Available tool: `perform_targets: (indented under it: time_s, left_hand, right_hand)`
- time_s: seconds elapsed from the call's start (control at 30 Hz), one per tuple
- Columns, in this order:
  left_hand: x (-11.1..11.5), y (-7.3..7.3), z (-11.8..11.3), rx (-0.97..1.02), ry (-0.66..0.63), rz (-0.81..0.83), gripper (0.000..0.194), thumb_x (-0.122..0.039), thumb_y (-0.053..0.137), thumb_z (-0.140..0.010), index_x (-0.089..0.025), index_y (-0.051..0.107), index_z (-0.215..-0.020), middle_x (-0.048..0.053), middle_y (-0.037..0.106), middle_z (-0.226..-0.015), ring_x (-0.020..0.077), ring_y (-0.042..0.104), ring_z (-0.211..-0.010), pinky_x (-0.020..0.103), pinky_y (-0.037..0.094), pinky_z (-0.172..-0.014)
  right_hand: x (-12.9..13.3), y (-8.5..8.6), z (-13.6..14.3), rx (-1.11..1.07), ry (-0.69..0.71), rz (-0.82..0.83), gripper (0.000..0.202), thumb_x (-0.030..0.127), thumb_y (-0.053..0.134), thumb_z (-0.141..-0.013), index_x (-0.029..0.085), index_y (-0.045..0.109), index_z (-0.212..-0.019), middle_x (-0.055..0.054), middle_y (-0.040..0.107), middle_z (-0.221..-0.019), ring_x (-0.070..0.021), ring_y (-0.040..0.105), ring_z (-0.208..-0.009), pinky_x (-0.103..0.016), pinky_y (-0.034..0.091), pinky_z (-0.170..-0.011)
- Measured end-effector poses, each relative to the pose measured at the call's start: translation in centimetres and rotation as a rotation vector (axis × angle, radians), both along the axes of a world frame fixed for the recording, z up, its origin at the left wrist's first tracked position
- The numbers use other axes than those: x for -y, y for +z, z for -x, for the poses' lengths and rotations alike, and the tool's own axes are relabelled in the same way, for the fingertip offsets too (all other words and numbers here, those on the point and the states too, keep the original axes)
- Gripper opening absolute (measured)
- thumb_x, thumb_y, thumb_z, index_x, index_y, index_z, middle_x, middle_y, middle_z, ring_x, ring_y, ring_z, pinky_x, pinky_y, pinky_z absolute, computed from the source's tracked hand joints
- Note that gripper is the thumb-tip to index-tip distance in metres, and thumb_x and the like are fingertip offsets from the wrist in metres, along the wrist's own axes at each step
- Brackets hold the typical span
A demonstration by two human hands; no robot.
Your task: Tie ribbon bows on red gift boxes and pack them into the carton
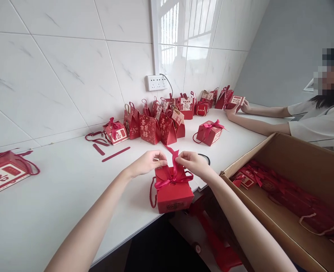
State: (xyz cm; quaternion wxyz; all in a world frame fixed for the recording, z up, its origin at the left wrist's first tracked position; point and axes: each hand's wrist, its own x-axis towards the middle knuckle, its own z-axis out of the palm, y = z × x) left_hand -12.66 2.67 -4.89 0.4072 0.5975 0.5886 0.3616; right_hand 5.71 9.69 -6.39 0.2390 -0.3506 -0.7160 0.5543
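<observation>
A red gift box (175,198) with a ribbon bow and a twisted cord handle stands at the table's front edge, between my hands. My right hand (191,161) pinches the upright end of the red ribbon (175,160) above the box. At the box's upper left is my left hand (155,160), its fingers curled together near the flap; whatever they may hold is too small to make out. Several red boxes (150,128) with loop handles stand in a group behind. Another bowed box (209,132) sits behind my right hand.
A cardboard carton (249,151) holding red boxes stands at the right. Red strips (116,154) and a bowed box (117,132) lie left of the group. Another box (5,175) is far left. At the back right, a person's hands (235,107) hold a box.
</observation>
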Motion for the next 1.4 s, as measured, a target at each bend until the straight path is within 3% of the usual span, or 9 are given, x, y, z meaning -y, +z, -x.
perform_targets:
  time_s: [0.23,0.3,0.4,0.5,0.6,0.7,0.8,1.1,1.4]
  left_hand:
    - [-0.5,-0.4,-0.3,-0.040,-0.008,-0.029,0.027,-0.044,0.060,-0.077,-0.017,0.059,-0.084,0.003,0.061,-0.083,0.0153,0.058,-0.078,0.027,0.046,-0.071]
    - [0.6,-0.2,-0.7,-0.139,0.162,-0.167,0.027,-0.043,0.053,-0.082,-0.018,0.057,-0.091,0.004,0.060,-0.089,0.0168,0.059,-0.082,0.030,0.047,-0.072]
    - [3.4,0.3,-2.4,-0.405,0.356,-0.580,0.017,-0.030,0.045,-0.088,-0.018,0.056,-0.085,0.005,0.058,-0.089,0.0170,0.056,-0.087,0.033,0.046,-0.078]
    - [6.1,0.5,-5.0,-0.616,0.130,-0.859,0.014,-0.021,0.047,-0.086,-0.016,0.059,-0.082,0.005,0.061,-0.084,0.0168,0.056,-0.086,0.033,0.045,-0.082]
    - [7.1,0.1,-7.0,-0.733,0.002,-0.875,0.025,-0.028,0.050,-0.084,-0.012,0.062,-0.100,0.009,0.066,-0.099,0.0209,0.058,-0.096,0.036,0.045,-0.087]
    - [7.1,-1.0,-7.6,-0.817,0.005,-0.858,0.038,-0.031,0.049,-0.085,-0.006,0.060,-0.110,0.013,0.065,-0.112,0.0248,0.057,-0.105,0.038,0.045,-0.092]
    - [7.0,-2.4,-7.7,-0.911,0.041,-0.916,0.044,-0.032,0.048,-0.084,-0.003,0.059,-0.115,0.016,0.062,-0.119,0.0279,0.056,-0.111,0.041,0.043,-0.097]
    - [7.1,-4.1,-8.2,-1.099,0.187,-1.055,0.048,-0.034,0.046,-0.083,-0.001,0.059,-0.115,0.018,0.062,-0.120,0.0285,0.054,-0.117,0.038,0.034,-0.103]
    - [7.1,-4.0,-8.0,-1.161,0.156,-1.093,0.047,-0.032,0.047,-0.083,0.003,0.060,-0.112,0.020,0.068,-0.108,0.0291,0.062,-0.106,0.039,0.042,-0.095]
  right_hand:
    - [-0.9,0.1,-0.3,0.178,0.035,-0.003,0.026,0.040,0.059,-0.070,0.018,0.050,-0.060,0.005,0.049,-0.054,-0.0086,0.042,-0.051,-0.023,0.030,-0.051]
    - [-1.2,0.6,-0.9,0.185,-0.049,-0.121,0.031,0.047,0.060,-0.070,0.018,0.050,-0.063,0.003,0.051,-0.058,-0.0099,0.044,-0.054,-0.024,0.032,-0.053]
    - [-1.3,2.0,-1.8,0.121,-0.174,-0.347,0.033,0.050,0.057,-0.073,0.018,0.050,-0.066,0.001,0.055,-0.065,-0.0118,0.049,-0.060,-0.025,0.035,-0.057]
    - [-0.8,3.9,-1.3,0.097,-0.044,-0.478,0.026,0.042,0.055,-0.078,0.018,0.057,-0.069,-0.002,0.063,-0.075,-0.0138,0.055,-0.069,-0.026,0.040,-0.063]
    - [-0.2,5.2,0.8,0.254,0.264,-0.520,0.026,0.041,0.056,-0.078,0.018,0.066,-0.072,-0.004,0.067,-0.078,-0.0142,0.057,-0.068,-0.026,0.041,-0.061]
    - [-0.2,5.7,2.8,0.471,0.497,-0.491,0.032,0.047,0.056,-0.078,0.018,0.069,-0.073,-0.003,0.067,-0.070,-0.0134,0.055,-0.060,-0.026,0.039,-0.054]
    - [-0.5,5.6,3.6,0.556,0.580,-0.449,0.028,0.044,0.058,-0.077,0.018,0.067,-0.072,-0.001,0.066,-0.067,-0.0117,0.053,-0.058,-0.024,0.038,-0.052]
    - [-0.6,3.9,3.3,0.411,0.474,-0.291,0.026,0.038,0.057,-0.077,0.017,0.057,-0.062,0.004,0.053,-0.057,-0.0084,0.043,-0.055,-0.022,0.033,-0.051]
    - [-1.9,2.7,3.2,0.313,0.508,-0.098,0.028,0.040,0.060,-0.073,0.016,0.056,-0.059,0.005,0.043,-0.053,-0.0077,0.035,-0.052,-0.024,0.029,-0.051]
